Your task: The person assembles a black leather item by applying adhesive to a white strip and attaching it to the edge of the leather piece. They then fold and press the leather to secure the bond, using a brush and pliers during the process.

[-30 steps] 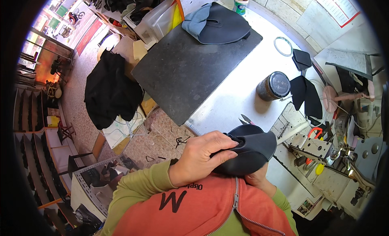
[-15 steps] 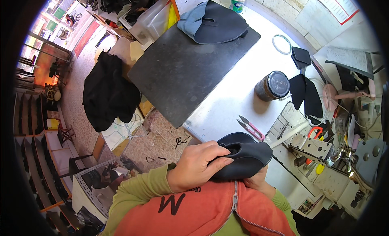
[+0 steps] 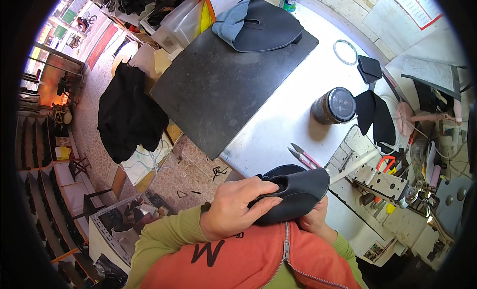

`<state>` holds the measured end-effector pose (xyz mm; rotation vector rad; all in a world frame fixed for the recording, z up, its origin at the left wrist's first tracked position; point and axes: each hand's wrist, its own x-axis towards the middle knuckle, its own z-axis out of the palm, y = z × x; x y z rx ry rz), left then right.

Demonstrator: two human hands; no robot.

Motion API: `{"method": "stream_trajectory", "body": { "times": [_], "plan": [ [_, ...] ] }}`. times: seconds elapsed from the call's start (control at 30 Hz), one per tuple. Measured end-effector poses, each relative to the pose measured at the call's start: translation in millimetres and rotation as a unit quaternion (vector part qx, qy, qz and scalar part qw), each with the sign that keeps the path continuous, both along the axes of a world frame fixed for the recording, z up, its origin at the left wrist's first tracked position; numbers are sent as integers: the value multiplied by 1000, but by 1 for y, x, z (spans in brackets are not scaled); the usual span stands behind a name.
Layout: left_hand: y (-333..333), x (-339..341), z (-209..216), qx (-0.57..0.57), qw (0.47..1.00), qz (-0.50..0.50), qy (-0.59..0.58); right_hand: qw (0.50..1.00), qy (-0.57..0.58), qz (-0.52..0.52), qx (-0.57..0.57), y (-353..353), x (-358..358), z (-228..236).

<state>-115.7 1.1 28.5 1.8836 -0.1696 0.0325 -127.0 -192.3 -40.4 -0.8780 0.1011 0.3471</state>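
Observation:
Close to my chest I hold a black leather shoe upper (image 3: 304,189), its opening with folded edges turned toward my left hand. My left hand (image 3: 238,205) is closed on its left side, thumb and fingers pinching the rim of the opening. Under the right end, my right hand (image 3: 315,218) grips the upper from below, and most of its fingers are hidden behind the leather. Just beyond the upper, on the white tabletop (image 3: 278,140), lie pink-handled scissors (image 3: 306,156), their handles partly covered by the upper.
A black mat (image 3: 218,85) carries stacked dark leather pieces (image 3: 271,26). A dark jar (image 3: 342,106), a roll of tape (image 3: 345,52) and black cut pieces (image 3: 375,115) stand or lie on the right. A sewing machine (image 3: 382,182) is at the right, black cloth (image 3: 130,112) at the left.
The shoe upper has tilted and turned in my hands, its right end looking narrower, and it covers more of the scissors' handles. Both hands keep their hold. The whole view has shifted slightly.

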Motion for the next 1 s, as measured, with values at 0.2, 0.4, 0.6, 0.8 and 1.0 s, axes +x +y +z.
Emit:
{"method": "stream_trajectory", "body": {
  "times": [0.2,0.4,0.6,0.8,1.0],
  "plan": [
    [1,4,-1,6,999,-31,-14,997,-49,-36,-55,3,-1,5],
    [1,5,-2,-8,999,-48,-19,996,-56,-44,-48,6,-3,7],
    [4,2,-8,-43,998,-41,-13,972,-139,85,-172,-12,8,2],
    [9,5,-7,-71,997,-38,-9,990,121,66,-5,-35,0,-8],
    [3,3,-10,-109,992,-67,19,979,189,36,68,-14,-3,-3]
  ]
}}
